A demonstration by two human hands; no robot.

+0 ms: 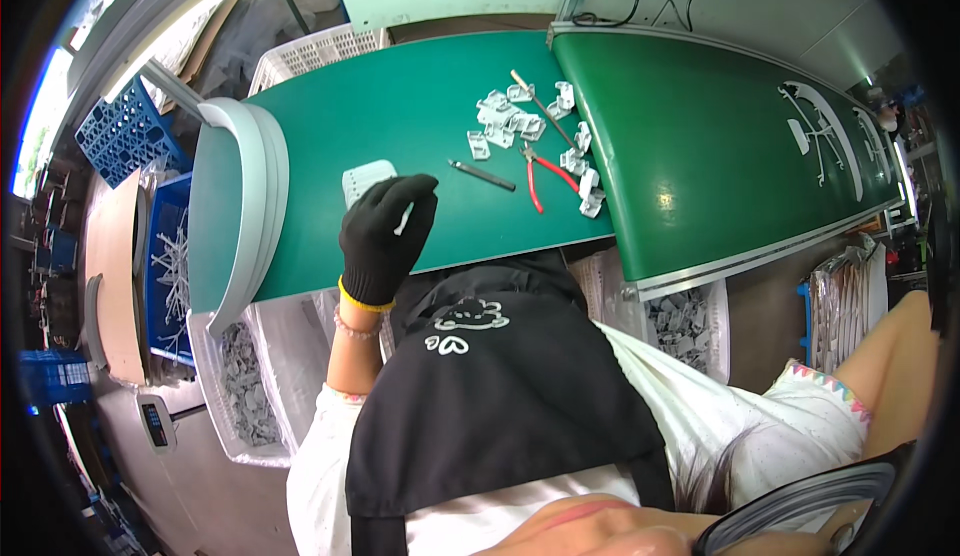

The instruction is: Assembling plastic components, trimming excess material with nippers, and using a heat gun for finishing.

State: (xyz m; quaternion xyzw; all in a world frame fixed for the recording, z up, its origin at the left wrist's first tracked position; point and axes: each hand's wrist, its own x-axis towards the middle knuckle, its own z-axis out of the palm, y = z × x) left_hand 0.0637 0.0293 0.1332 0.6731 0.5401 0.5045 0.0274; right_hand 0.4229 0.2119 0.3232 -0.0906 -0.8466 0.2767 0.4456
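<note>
My left hand point(385, 231), in a black knit glove with a yellow cuff, is over the near edge of the green table. Its fingers are curled closed, and a sliver of a small white piece point(404, 219) shows between them; most of that piece is hidden. Just beyond the knuckles is a pale grey plastic part point(368, 176) with a row of small holes, partly covered by the glove. My right arm point(890, 376) reaches out past the right rim, so the hand does not show. A dark pen-like knife point(482, 176) lies to the right of the glove.
Red-handled nippers point(534, 178), a thin stick-like tool point(543, 108) and several small grey parts point(508, 121) lie near the conveyor belt point(690, 156). White molded frames point(825, 141) sit on the belt. Curved grey panels point(265, 201) stand at left. Bins point(245, 386) hold parts below.
</note>
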